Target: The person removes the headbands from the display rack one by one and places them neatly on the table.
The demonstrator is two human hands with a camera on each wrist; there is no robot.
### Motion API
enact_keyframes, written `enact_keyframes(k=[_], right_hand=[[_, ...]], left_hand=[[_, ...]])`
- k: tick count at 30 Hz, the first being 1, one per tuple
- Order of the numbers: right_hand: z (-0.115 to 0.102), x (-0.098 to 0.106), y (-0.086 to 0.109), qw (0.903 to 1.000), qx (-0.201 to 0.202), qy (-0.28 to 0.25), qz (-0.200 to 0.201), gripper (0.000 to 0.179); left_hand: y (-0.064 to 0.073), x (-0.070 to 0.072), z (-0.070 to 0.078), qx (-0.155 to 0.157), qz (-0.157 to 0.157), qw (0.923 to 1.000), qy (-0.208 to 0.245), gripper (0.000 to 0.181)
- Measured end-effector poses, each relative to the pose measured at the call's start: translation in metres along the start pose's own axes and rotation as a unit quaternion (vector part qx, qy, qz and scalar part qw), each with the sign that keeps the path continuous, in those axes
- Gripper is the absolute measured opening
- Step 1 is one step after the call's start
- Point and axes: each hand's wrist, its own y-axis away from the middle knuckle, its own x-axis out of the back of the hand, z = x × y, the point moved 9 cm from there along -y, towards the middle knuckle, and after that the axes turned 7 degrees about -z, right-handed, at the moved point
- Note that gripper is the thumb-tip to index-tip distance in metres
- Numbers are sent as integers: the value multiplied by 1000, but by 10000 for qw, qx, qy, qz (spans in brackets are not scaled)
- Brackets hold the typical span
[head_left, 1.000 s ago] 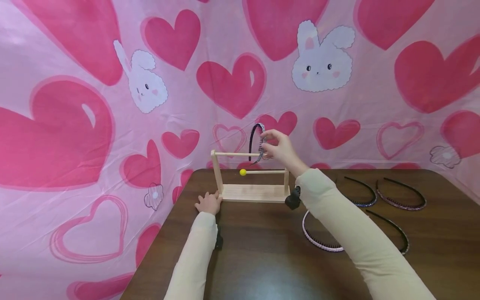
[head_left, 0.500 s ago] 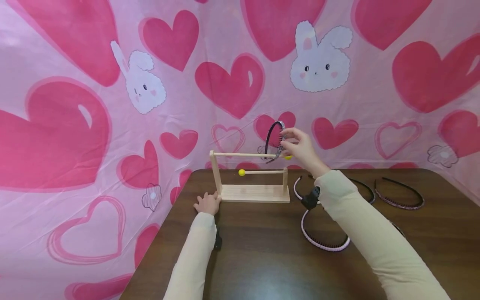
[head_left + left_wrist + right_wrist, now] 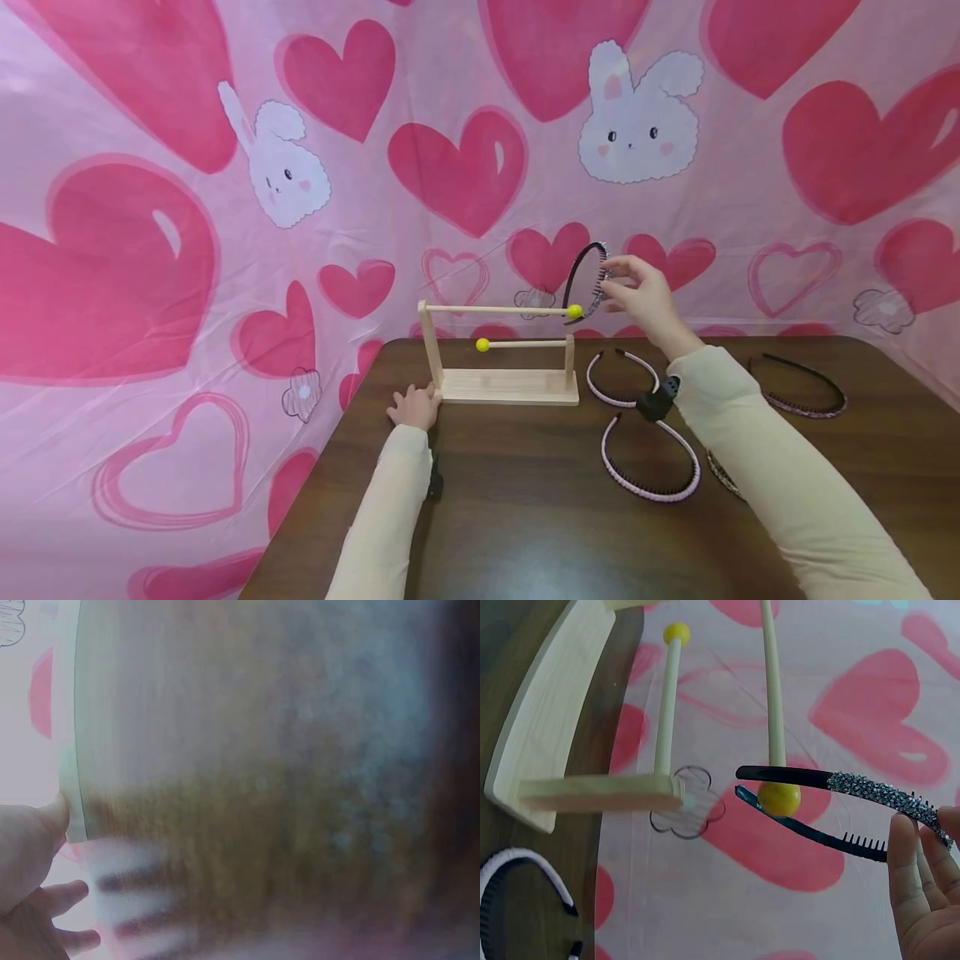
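Observation:
My right hand [image 3: 645,300] pinches a black toothed headband [image 3: 573,273] by its silver glittery middle. It is held beside the yellow ball [image 3: 574,312] that tips the upper rod [image 3: 495,310] of a wooden stand. In the right wrist view the band's two black ends point toward the rod, one on either side of the ball [image 3: 779,799]. At the stand's left end, my left hand [image 3: 416,408] rests on the table with fingers spread, its thumb side against the base [image 3: 510,385]. A shorter lower rod [image 3: 525,343] also ends in a yellow ball.
Two pink-white headbands [image 3: 652,498] lie on the brown table [image 3: 525,533] right of the stand. A reddish glittery one [image 3: 806,411] is farther right, and a patterned one [image 3: 722,475] is partly covered by my right sleeve. A pink heart-print cloth hangs behind the table.
My right hand has moved right with the black headband, from over the upper rod to the rod's ball end. The left hand has stayed at the base.

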Motion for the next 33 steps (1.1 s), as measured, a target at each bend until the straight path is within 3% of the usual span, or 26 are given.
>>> enact_keyframes(k=[5, 11, 21, 24, 30, 33], right_hand=[[1, 19, 8, 9998, -67, 118, 154, 33], [2, 43, 19, 9997, -97, -94, 193, 28], [7, 85, 40, 9927, 87, -1143, 372, 30], [9, 98, 48, 9946, 43, -904, 506, 30], [19, 123, 67, 9964, -304, 49, 793, 28], [23, 132, 74, 9961, -322, 6, 827, 28]], left_hand=[[0, 0, 1, 5, -15, 10000, -12, 43], [1, 1, 1, -15, 1, 10000, 5, 42], [1, 1, 1, 10, -22, 10000, -21, 42], [1, 1, 0, 22, -41, 10000, -10, 42], [-1, -1, 0, 50, -82, 10000, -5, 43], [-1, -1, 0, 32, -65, 10000, -19, 42]])
